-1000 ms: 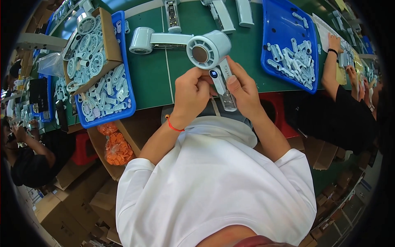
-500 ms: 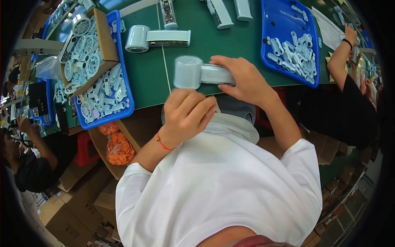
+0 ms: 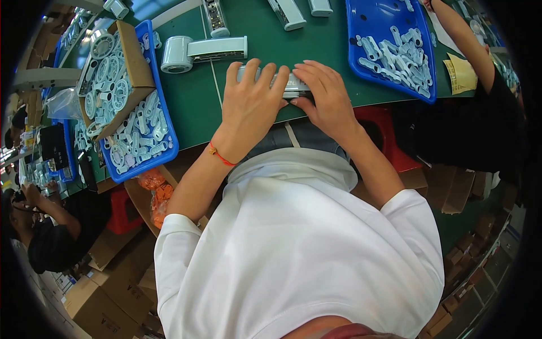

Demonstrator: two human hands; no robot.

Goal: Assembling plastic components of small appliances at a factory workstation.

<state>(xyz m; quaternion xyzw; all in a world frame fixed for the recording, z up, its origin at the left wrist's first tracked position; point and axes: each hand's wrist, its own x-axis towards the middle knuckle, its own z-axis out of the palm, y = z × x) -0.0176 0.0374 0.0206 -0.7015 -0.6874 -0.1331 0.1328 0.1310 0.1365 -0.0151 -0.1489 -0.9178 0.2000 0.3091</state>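
Note:
Over the near edge of the green table, both my hands are closed on a pale grey-blue plastic device housing with a handle-like body. My left hand lies over its left end, fingers curled across the top, so the round head is mostly hidden. The right hand grips the handle end, thumb below and fingers above. Dark inner parts show along the handle's lower side. A similar housing, with a round head and an exposed inside, lies beyond my left hand.
On the left, a blue tray holds small pale plastic parts and a cardboard box of ring-shaped parts. A second blue tray with small parts is at the right. More housings lie farther back. A co-worker's arm reaches in at right.
My left hand has moved up onto the housing's round head. The right hand has shifted its grip, and the handle is turned so its dark inside shows. The whole view has shifted slightly.

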